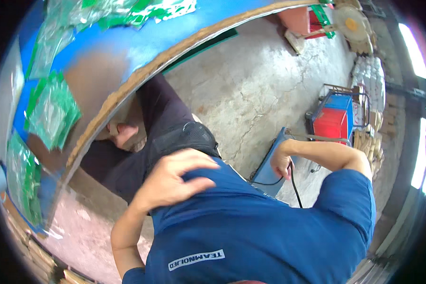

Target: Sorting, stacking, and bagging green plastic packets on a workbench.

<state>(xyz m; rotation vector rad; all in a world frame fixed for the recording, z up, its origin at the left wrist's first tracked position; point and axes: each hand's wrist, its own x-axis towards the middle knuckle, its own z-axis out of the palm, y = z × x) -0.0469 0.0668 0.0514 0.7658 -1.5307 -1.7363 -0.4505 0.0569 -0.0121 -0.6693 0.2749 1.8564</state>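
Cracked concrete floor (251, 90), bright windows (412, 45)

Hands in view: two, the left hand (175, 177) with spread fingers (201, 161) resting against the blue shirt (251, 236), the right hand (281, 163) at a black cable (294, 182)
Blue-topped bench with a worn wooden edge (128, 52): one
Clear plastic packets with green printed edges (52, 111) lying on the bench: at least five, with some overlapping so the exact number cannot be told
Blue flat metal machine bodies on the concrete floor (232, 90): one (270, 165), beside the right hand
Red plastic crates (332, 124): one, in a blue frame
Black cables: one
Stacks of pale sacks (369, 78): one pile, with the sacks too small to count
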